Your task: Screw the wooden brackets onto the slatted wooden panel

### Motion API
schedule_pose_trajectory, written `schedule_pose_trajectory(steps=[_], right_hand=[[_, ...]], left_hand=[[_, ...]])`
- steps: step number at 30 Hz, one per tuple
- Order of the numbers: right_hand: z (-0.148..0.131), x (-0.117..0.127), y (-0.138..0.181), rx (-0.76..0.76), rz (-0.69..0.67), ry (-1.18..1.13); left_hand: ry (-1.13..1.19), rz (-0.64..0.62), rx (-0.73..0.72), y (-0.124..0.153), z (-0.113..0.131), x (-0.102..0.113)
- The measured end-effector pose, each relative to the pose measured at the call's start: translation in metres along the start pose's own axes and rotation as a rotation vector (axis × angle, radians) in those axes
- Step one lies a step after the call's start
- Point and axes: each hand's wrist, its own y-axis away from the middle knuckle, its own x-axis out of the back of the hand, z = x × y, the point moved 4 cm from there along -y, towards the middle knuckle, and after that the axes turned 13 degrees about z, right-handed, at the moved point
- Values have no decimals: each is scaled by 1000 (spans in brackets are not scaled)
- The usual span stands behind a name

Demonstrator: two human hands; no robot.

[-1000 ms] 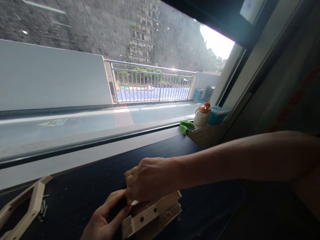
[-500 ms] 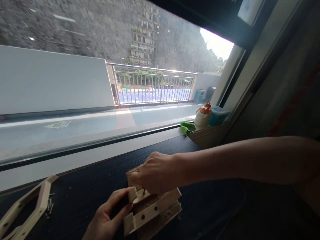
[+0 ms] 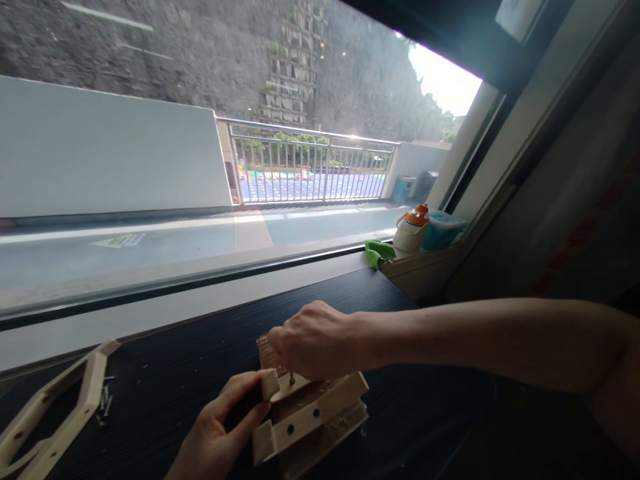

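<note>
A pale wooden frame piece with drilled holes [image 3: 305, 421] rests on what looks like brown cardboard [image 3: 325, 443] on the dark table. My left hand [image 3: 215, 420] pinches the near left end of one wooden bar, thumb below and fingers above. Over the far part of the same piece, my right hand [image 3: 317, 340] is closed with the knuckles up. A short metal shaft [image 3: 293, 379] shows beneath it, standing against the wood; what my right fingers grip is hidden.
At left lies another wooden frame [image 3: 83, 410], beside several loose screws [image 3: 105, 402]. On the sill by the window stand a white bottle with an orange cap [image 3: 411, 230] and a teal box [image 3: 443, 230], next to a green cloth [image 3: 379, 253].
The view has shifted slightly, and the right forearm sits a little lower. Both hands keep their places on the wooden piece, with the right wrist slightly turned.
</note>
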Motion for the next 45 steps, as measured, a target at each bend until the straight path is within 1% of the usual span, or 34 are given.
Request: schedule_pose_trajectory(steps=[3,5,7,9,11,13,15,16,17,19,20,22,23,24,27,29,31,32,33,35,37,39,40,42,44,45], right_hand=[[14,-1,-6,-162,80,-27],[21,3,-6,-194,126,-48],[25,14,0,-193,190,-54],[28,28,14,-211,325,-66],[33,38,35,-290,518,-182],[37,36,58,-344,595,-293],[41,23,76,-372,629,-383],[43,14,83,-367,617,-437],[44,4,87,-365,610,-498],[47,-15,92,-380,594,-605],[47,-23,91,-380,588,-635],[46,-35,89,-395,614,-692],[45,-40,88,-405,642,-728],[43,-45,87,-423,679,-772],[38,-68,87,-513,784,-948],[30,-90,86,-574,802,-1111],[19,-108,81,-599,822,-1251],[15,-113,79,-629,905,-1271],[11,-116,75,-639,953,-1285],[4,-114,63,-623,965,-1263],[0,-103,50,-565,961,-1213],[-2,-86,38,-469,959,-1213],[-3,-78,34,-414,949,-1246],[-2,-64,29,-321,918,-1328],[3,-57,30,-305,931,-1354],[6,-58,31,-322,942,-1351]], left_hand=[[-2,-4,-18,0,1,1],[-18,10,-37,-1,2,3],[-39,7,-59,-1,5,5],[-68,-8,-69,1,13,7],[-109,-23,-59,8,25,9],[-149,-49,-35,20,39,13],[-156,-89,9,38,49,18],[-165,-94,42,46,51,22],[-175,-60,74,54,51,28],[-202,69,107,64,47,40],[-212,173,119,66,43,47],[-215,377,175,64,33,58],[-195,456,218,60,28,61],[-170,487,257,54,23,60],[-157,476,285,34,14,49],[-147,456,284,22,12,41],[-125,445,285,13,13,34],[-103,434,287,9,14,31],[-73,414,295,7,15,28],[15,346,324,8,18,24],[133,280,364,13,21,20],[256,283,382,21,24,21],[310,318,373,25,24,24],[389,442,316,31,24,35],[421,578,231,33,21,49],[424,637,190,32,18,57]])
